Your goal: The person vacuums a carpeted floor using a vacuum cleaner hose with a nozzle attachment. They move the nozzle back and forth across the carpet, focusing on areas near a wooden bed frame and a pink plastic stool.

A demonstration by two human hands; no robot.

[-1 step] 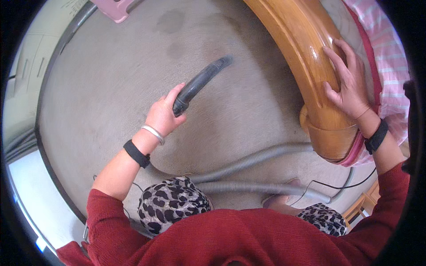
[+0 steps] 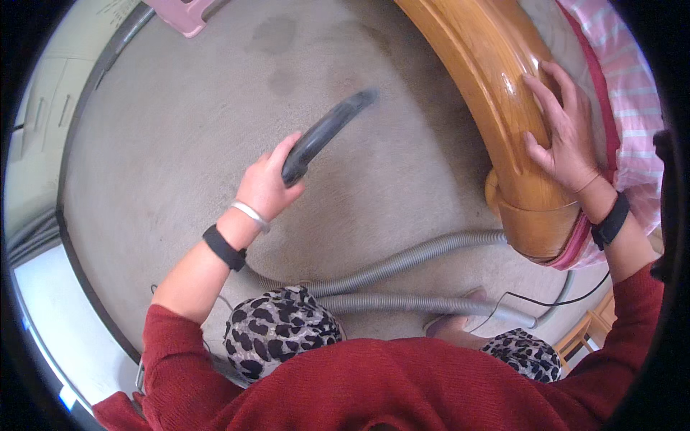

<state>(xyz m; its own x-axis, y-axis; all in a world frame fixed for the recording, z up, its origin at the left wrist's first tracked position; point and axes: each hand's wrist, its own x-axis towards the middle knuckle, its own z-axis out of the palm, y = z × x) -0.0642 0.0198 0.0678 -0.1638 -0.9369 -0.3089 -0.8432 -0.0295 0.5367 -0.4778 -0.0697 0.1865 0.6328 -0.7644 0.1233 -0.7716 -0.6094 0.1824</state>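
Observation:
My left hand (image 2: 267, 185) is closed round the near end of a black vacuum cleaner wand (image 2: 323, 136). The wand slants away to the right, its narrow far tip close to the grey floor. A grey ribbed hose (image 2: 402, 258) curves over the floor below that hand; its joint with the wand is hidden behind my hand and wrist. On the right, my right hand (image 2: 568, 133) rests with fingers spread on a curved, polished wooden furniture frame (image 2: 496, 93), holding nothing.
Pink striped fabric (image 2: 636, 144) borders the wooden frame at the right. A pink plastic stool (image 2: 187, 18) stands at the far left, near pale cabinets (image 2: 50, 108). A thin black cable (image 2: 546, 302) and another hose stretch lie by my feet.
My left hand and the wand have shifted very slightly to the right. My right hand has stayed on the wooden frame.

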